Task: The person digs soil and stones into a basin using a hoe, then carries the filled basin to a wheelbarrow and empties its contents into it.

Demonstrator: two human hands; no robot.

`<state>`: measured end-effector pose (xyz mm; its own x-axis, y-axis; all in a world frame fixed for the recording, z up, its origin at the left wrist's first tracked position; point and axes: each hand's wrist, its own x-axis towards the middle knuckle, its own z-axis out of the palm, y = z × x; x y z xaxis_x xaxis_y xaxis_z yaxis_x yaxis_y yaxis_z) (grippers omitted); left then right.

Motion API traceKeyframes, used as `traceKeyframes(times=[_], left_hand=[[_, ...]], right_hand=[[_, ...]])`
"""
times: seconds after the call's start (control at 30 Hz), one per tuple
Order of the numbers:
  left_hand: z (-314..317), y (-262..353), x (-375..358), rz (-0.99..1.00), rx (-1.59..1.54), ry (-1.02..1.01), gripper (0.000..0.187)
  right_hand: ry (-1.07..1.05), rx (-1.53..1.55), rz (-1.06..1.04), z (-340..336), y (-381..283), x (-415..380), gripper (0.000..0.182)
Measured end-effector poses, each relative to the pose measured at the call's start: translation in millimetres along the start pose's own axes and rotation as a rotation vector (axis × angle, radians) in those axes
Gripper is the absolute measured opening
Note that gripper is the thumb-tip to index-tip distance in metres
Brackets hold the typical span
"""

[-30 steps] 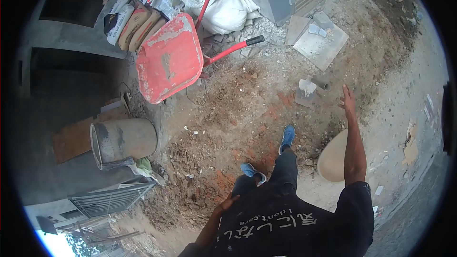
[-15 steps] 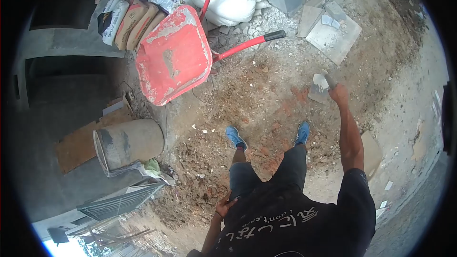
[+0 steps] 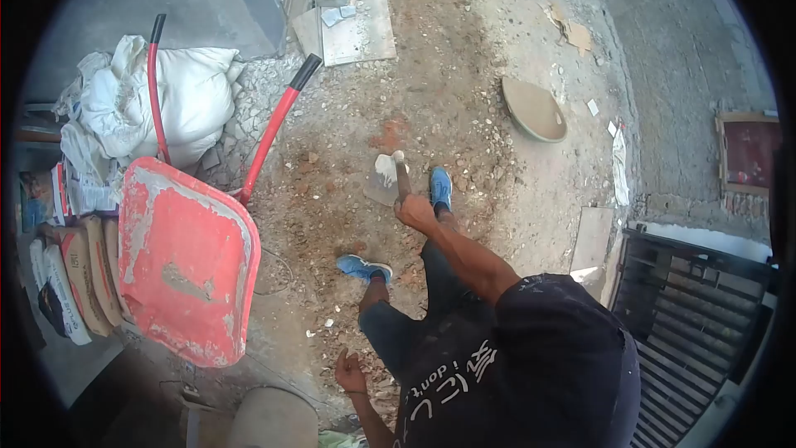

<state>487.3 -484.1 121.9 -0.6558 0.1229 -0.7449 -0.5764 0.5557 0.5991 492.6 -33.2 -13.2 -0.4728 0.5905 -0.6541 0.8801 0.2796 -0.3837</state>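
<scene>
My right hand (image 3: pixel 417 213) is wrapped round the handle of a hoe (image 3: pixel 384 184). The hoe's flat, roughly square blade, with a whitish patch on it, hangs over the dirt ahead of my feet. My left hand (image 3: pixel 350 372) is low beside my left leg, holding nothing, its fingers loosely bent and apart. Left of me rests a red wheelbarrow (image 3: pixel 186 257), its tray scuffed and smeared with dried grey matter, its handles pointing forward. A shallow tan basin (image 3: pixel 535 109) lies on the ground to the front right.
White sacks (image 3: pixel 186 104) and stacked paper bags (image 3: pixel 83 274) line the left side. A pale board (image 3: pixel 361 29) with grey block pieces lies ahead. Loose stones and rubble cover the ground. A dark slatted gate (image 3: pixel 696 323) stands at the right, and a drum (image 3: pixel 274 419) at the lower left.
My view and body have turned to the right, so the wheelbarrow sits farther left and the basin and gate have come into view. The hoe stays in my right hand; my left hand has moved off my thigh.
</scene>
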Motion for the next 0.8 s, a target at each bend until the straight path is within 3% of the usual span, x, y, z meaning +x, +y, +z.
traceKeyframes(times=[0.07,0.13,0.17,0.27,0.33,0.4,0.47,0.5,0.57,0.6,0.67,0.73,0.8], left_hand=[[-18,11,34,-0.002,0.056,0.017,0.037],[-1,55,72,-0.081,-0.126,-0.040,0.033],[16,74,91,-0.104,-0.037,-0.104,0.034],[88,115,151,-0.213,0.118,-0.352,0.049],[153,138,186,-0.373,0.160,-0.479,0.068],[210,146,224,-0.387,0.353,-0.555,0.093],[246,134,269,-0.070,1.207,-0.552,0.087],[244,124,279,-0.090,1.218,-0.539,0.087],[243,107,286,-0.185,1.185,-0.589,0.073],[244,104,283,-0.198,1.187,-0.579,0.073],[236,103,262,-0.177,1.123,-0.582,0.056],[223,73,249,-0.201,1.129,-0.508,0.048],[192,8,241,-0.064,1.039,-0.444,0.045]], right_hand=[[0.087,0.112,0.163,35,-4,-34,0.043],[0.130,0.132,0.228,67,8,-47,0.045],[0.166,0.154,0.266,75,6,-47,0.048],[0.143,0.175,0.143,79,2,-49,0.050],[-0.126,0.245,0.142,65,-16,-56,0.052],[-0.346,0.503,-0.017,73,-17,-57,0.052],[-0.594,0.848,0.183,79,-15,-66,0.049],[-0.616,0.859,0.181,90,-1,-62,0.049],[-0.536,1.488,0.432,109,33,-42,0.047],[-0.552,1.489,0.434,120,41,-24,0.047],[-0.428,1.643,0.764,150,48,17,0.041],[-0.392,1.628,0.609,190,42,67,0.036],[-0.334,1.519,0.743,239,49,123,0.034]])
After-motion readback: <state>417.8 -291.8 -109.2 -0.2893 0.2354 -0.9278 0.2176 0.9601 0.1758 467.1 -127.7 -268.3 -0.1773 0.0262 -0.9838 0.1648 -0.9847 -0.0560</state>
